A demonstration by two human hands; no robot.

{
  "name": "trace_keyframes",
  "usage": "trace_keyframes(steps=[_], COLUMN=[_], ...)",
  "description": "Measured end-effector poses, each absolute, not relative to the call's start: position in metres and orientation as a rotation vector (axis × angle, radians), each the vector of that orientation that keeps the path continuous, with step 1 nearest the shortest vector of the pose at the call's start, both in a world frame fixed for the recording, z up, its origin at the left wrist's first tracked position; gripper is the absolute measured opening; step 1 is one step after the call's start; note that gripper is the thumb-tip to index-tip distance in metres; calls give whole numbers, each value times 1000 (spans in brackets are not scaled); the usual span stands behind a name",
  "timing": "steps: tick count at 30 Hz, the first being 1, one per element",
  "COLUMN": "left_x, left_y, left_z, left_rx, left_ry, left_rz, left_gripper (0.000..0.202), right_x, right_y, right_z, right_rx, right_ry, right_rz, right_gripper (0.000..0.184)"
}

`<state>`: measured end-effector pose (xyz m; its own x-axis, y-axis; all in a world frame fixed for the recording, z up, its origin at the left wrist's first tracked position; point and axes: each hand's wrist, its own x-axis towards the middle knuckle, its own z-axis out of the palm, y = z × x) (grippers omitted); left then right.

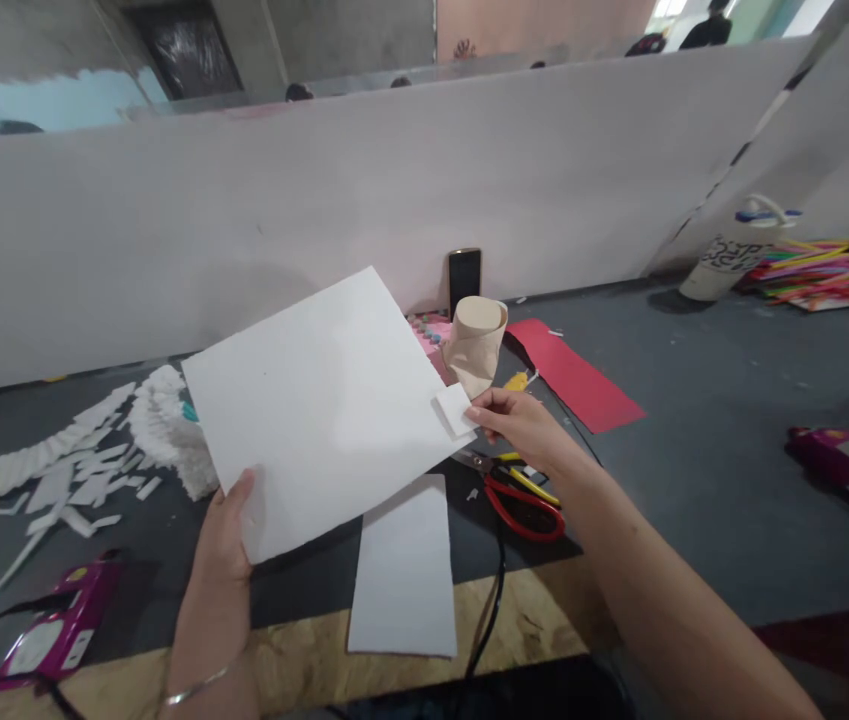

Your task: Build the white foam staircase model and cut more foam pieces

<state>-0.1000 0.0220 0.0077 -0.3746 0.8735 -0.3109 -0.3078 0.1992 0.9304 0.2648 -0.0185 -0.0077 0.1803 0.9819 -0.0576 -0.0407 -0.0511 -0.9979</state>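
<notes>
My left hand (pixel 223 545) grips the lower left corner of a large white sheet (pixel 319 405), thumb on top, and holds it tilted above the table. My right hand (pixel 518 425) pinches the sheet's right corner, where a small flap (pixel 455 409) is folded over. Under the sheet lies a narrower white strip (pixel 405 570) on the grey tabletop. Red-handled scissors (pixel 521 500) lie just below my right wrist.
A crumpled tan paper cup (pixel 475 345), a phone (pixel 464 280) leaning on the white partition and a red paper strip (pixel 574 375) sit behind. White paper scraps (pixel 86 460) pile at left. Pink devices (pixel 56 630) (pixel 848 465) lie at both sides; coloured sticks (pixel 829 270) far right.
</notes>
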Motion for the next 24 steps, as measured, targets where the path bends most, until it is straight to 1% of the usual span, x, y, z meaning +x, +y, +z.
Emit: trace_keyframes(steps=[7,12,18,24], left_x=[-107,-112,-111,-107], left_y=[28,30,31,28], left_z=[-5,-10,-7,-5], left_rx=[611,645,610,587], left_ry=[1422,1433,1460,1442], left_rz=[1372,1356,1357,1391], left_gripper=[16,24,11,16], right_x=[266,265,264,263], right_y=[-25,-26,-27,-27], right_z=[-15,-18,-18,-17], right_rx=[-1414,-1444,-1385,-1354], right_ry=[-1105,-1162,-1147,-1061], right_rz=[1155,1088,1175,1248], right_gripper=[29,30,33,32])
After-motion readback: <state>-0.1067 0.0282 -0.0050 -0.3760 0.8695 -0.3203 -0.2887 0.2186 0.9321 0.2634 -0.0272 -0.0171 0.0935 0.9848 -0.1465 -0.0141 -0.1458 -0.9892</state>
